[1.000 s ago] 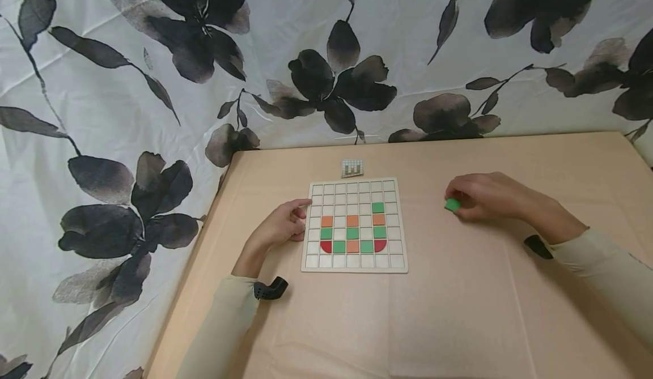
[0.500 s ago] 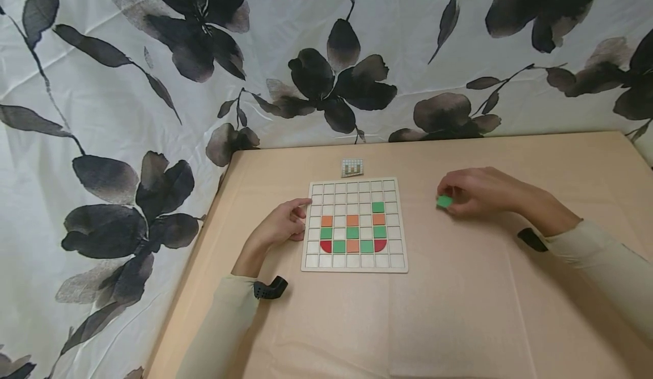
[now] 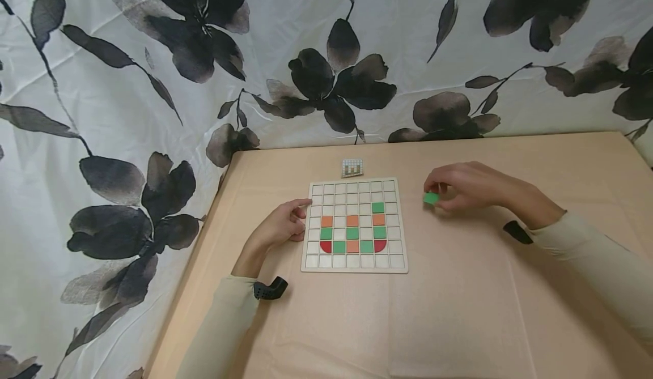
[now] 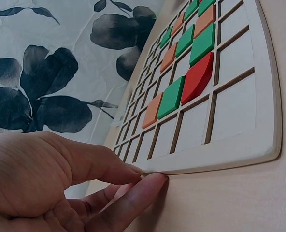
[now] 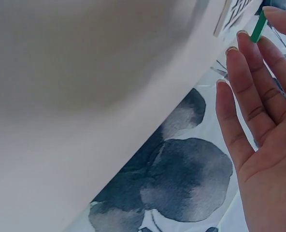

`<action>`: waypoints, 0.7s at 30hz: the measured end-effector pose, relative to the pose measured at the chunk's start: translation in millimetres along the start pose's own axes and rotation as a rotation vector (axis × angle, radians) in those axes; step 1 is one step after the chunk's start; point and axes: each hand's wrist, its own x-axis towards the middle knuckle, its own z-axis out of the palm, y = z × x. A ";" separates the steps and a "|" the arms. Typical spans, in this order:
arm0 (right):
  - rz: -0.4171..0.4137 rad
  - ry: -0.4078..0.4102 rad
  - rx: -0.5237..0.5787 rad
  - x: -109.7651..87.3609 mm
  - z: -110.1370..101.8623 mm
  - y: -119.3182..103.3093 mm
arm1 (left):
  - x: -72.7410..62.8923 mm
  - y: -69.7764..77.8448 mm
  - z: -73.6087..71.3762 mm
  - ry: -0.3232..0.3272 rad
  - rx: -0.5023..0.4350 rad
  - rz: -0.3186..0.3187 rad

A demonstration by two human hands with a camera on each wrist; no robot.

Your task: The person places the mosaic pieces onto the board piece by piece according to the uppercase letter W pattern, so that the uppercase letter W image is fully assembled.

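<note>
A white grid board lies on the table, with green, orange and red tiles set in some squares. The two red tiles each have a rounded corner. My left hand rests against the board's left edge, its fingertips right at the rim in the left wrist view. To the right of the board, over the table, my right hand pinches a green tile between thumb and fingers. In the right wrist view the tile shows edge-on, the other fingers spread loosely below it.
A small card with a printed grid pattern stands just behind the board. The pale wood-coloured table ends at the back against a white cloth with dark flowers.
My right hand has moved left toward the board with the green tile, rising slightly in the view. The left hand and the board have stayed put.
</note>
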 end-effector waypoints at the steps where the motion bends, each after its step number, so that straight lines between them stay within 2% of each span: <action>1: -0.005 0.000 0.001 1.8 -0.4 -0.7 | -0.1 0.1 0.1 0.002 0.000 -0.002; 21: -0.055 -0.031 0.025 35.0 -6.3 -20.9 | 0.6 -0.3 0.4 -0.001 0.002 -0.005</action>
